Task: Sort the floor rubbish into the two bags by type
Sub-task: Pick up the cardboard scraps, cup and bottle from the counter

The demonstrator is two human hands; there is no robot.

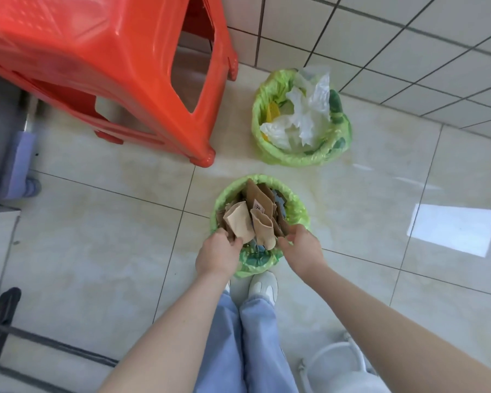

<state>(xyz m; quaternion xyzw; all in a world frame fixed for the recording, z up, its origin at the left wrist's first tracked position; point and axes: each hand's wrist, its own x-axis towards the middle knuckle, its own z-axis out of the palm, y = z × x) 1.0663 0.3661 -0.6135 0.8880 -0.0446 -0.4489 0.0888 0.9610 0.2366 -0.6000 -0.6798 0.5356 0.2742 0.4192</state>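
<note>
We see two light green plastic bags standing open on the pale glossy floor tiles [102, 251]. The nearer green bag [298, 211] sits just in front of the person's white shoes [262, 286] and holds brown paper and cardboard pieces [260, 211] that stick up above its rolled rim. The farther green bag [270, 154] stands close to the white tiled wall [408, 38] and is filled with crumpled white plastic wrappers [306, 114] and a scrap of yellow

The left hand [219, 253] is closed on the near rim of the nearer bag at its left side, fingers curled against the brown paper; we cannot tell whether it pinches the paper, the bag's edge, or both. The right hand [301, 248] is curled over the rim at the bag's right side, fingertips touching the cardboard, and there too the exact hold is unclear

A red plastic stool [102, 69] stands on the floor to the upper left, well apart from the nearer bag and near the farther one
</note>
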